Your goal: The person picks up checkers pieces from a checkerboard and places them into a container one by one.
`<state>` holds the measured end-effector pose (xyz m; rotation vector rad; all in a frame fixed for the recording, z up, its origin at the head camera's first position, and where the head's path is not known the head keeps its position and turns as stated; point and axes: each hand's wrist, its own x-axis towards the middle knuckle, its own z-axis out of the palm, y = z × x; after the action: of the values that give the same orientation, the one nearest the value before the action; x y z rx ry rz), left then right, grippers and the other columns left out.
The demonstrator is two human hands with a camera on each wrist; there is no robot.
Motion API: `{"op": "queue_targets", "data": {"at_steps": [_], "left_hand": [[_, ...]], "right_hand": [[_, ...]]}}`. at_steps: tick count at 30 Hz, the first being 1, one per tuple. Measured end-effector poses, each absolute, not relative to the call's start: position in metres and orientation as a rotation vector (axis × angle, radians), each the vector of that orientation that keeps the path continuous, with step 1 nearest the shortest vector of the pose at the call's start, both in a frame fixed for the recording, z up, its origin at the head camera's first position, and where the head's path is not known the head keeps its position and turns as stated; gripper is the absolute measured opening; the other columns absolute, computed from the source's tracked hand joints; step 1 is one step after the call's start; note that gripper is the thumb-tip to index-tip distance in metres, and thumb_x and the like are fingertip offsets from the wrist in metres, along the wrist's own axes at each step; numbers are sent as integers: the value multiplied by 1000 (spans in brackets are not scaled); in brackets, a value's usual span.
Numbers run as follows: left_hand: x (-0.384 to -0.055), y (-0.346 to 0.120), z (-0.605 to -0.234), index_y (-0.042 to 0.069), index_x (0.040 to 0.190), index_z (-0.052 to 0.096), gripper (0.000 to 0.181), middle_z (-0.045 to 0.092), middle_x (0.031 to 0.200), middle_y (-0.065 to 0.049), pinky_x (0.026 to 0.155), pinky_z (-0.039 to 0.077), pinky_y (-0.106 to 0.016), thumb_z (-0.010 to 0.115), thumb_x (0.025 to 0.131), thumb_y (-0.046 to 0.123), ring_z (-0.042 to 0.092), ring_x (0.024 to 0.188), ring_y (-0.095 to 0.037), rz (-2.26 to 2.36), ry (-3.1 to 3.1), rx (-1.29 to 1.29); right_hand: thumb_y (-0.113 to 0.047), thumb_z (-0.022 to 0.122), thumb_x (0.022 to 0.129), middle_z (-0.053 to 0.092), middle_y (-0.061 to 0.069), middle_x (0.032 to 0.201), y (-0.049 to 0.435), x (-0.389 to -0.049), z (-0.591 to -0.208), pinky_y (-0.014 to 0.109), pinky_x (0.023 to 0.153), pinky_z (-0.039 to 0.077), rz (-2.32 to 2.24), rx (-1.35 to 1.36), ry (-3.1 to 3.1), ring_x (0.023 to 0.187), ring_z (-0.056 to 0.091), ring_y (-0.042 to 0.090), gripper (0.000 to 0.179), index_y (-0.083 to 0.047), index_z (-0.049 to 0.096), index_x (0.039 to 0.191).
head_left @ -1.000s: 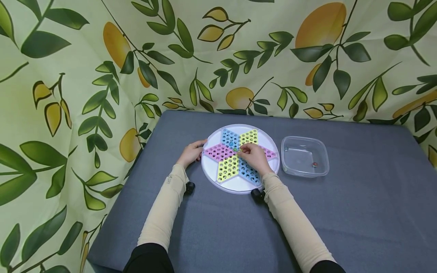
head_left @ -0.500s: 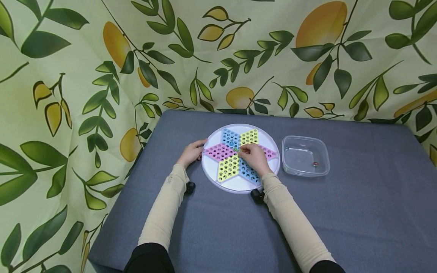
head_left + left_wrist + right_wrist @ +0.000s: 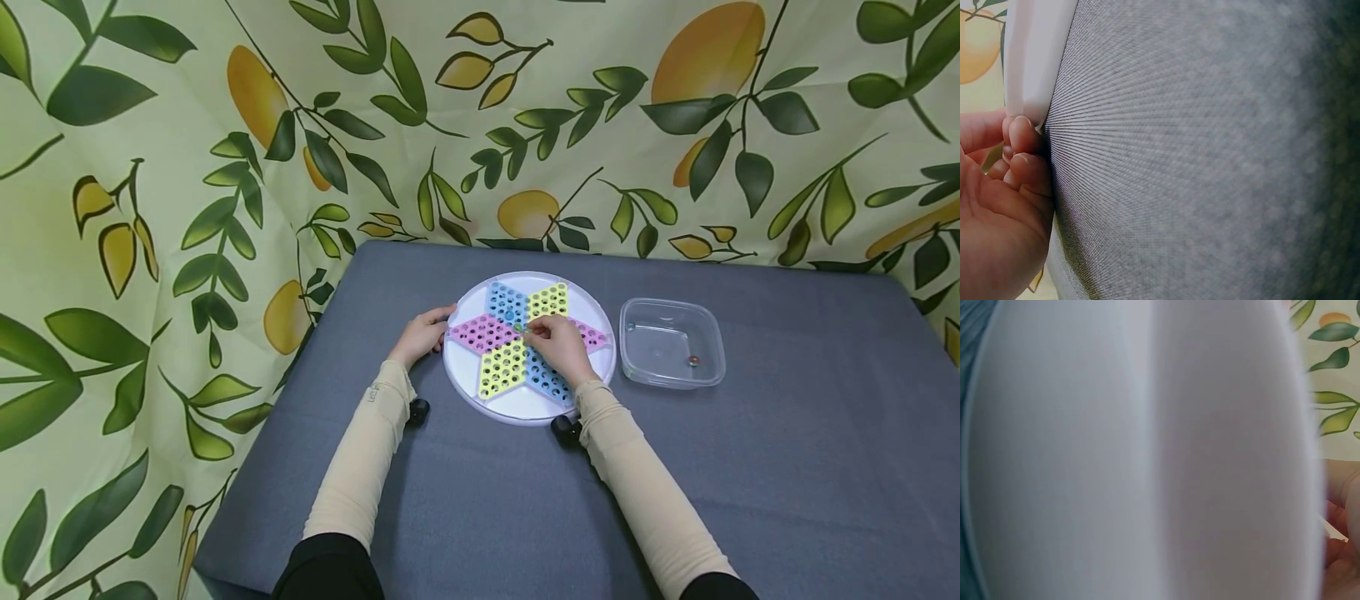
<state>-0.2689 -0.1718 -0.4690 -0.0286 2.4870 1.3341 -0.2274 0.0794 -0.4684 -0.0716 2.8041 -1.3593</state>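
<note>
A round white Chinese checkers board (image 3: pixel 525 407) lies on the table, its star of blue, yellow and pink points full of holes. At its left rim my left hand (image 3: pixel 420 337) grips the edge; the left wrist view shows several fingers (image 3: pixel 1025 134) curled against the side. My right hand (image 3: pixel 557 343) is over the middle of the board, thumb and forefinger together at a small green marble (image 3: pixel 518 328). Blue marbles (image 3: pixel 510 317) sit just beyond it in the blue point. In the right wrist view the blurred board rim (image 3: pixel 1229 450) covers most of the hand.
To the right of the board stands a clear plastic box (image 3: pixel 671 385) with a reddish marble (image 3: pixel 693 361) in it. Grey cloth (image 3: pixel 810 417) covers the table. A leaf-patterned curtain (image 3: pixel 420 50) hangs along the back and left.
</note>
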Motion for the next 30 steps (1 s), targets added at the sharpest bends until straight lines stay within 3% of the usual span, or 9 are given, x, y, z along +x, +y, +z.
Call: {"op": "queue_targets", "data": {"at_steps": [9,25,30], "left_hand": [[-268,-171,-468,29,137,48,42,50,67,0,58,39,-25,44,96,23,47,58,-12,1337,2486,-24],[-267,-171,-467,26,136,49,42,50,64,1,56,38,-24,45,95,20,46,55,-10,1341,2509,-3],[-267,-170,-467,25,136,50,42,50,64,1,56,38,-23,45,95,20,46,55,-10,1342,2513,1]], "right_hand": [[-21,64,88,64,10,96,82,-226,-467,27,74,43,-1414,13,2745,84,55,19,23,-6,66,105],[-21,63,87,64,13,101,91,-219,-456,30,83,45,-1614,-34,2637,93,58,23,28,-5,64,110],[-20,63,88,64,13,102,96,-215,-448,23,77,47,-1649,-32,2625,92,59,20,29,-5,64,112]]}}
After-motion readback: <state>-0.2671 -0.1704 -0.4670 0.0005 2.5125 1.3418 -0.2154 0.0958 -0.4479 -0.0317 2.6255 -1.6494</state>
